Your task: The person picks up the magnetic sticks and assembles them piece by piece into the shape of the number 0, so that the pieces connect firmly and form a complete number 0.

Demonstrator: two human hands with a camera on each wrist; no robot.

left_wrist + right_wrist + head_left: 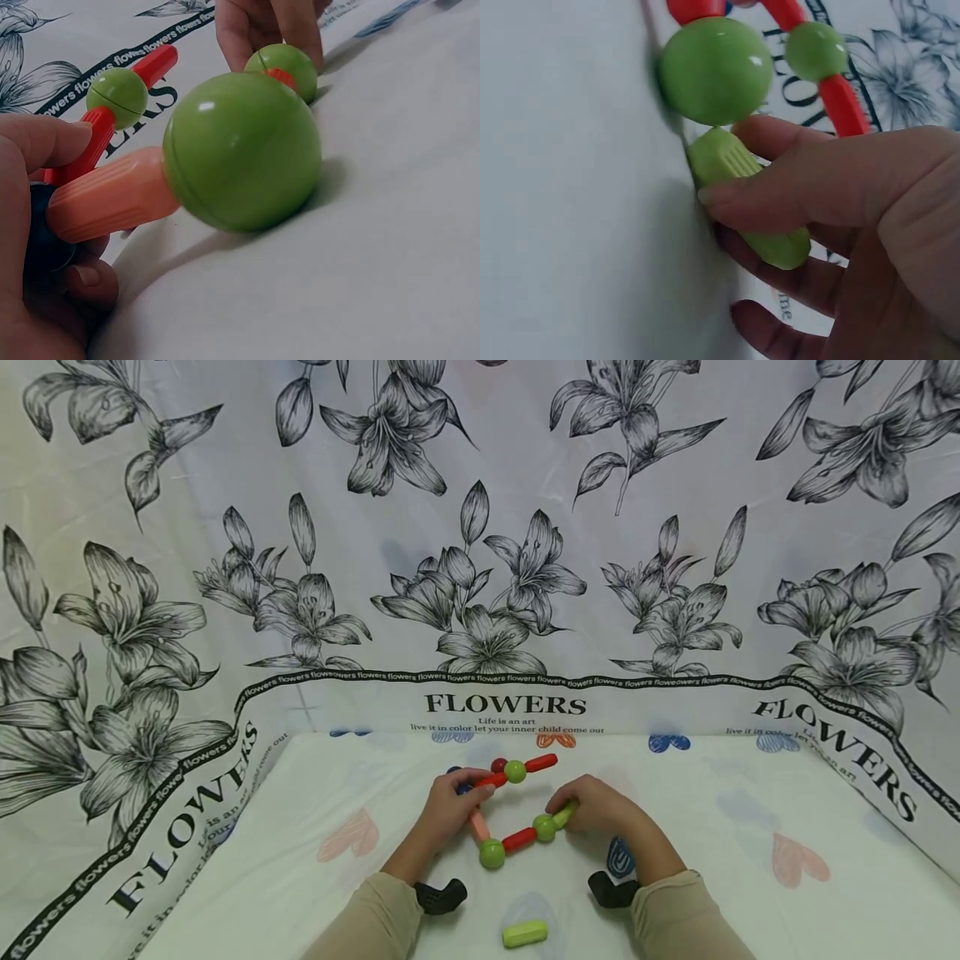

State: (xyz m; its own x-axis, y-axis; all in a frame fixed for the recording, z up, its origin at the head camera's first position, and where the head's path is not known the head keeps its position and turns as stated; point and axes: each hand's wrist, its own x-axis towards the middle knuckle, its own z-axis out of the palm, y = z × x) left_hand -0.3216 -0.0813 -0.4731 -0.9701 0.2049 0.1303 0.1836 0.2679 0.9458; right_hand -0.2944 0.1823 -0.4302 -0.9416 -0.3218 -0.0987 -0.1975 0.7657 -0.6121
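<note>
Balls and short sticks form a bent chain between the two hands. My left hand (442, 808) grips it at a dark blue ball (46, 232), with the thumb on a red stick (88, 142). From that ball a salmon stick (112, 193) leads to a large green ball (244, 154), and another red stick (519, 840) runs on to a second green ball (716, 71). My right hand (603, 817) pinches a yellow-green stick (727, 161), its tip touching this second ball. Whether it is seated in a hole, I cannot tell.
A loose yellow-green stick (525, 933) lies on the white cloth (360, 902) nearer the body. At the chain's far end are a green ball (515, 771), a red stick (542, 763) and a dark red ball (498, 765). Behind hangs a flower-printed curtain (480, 585).
</note>
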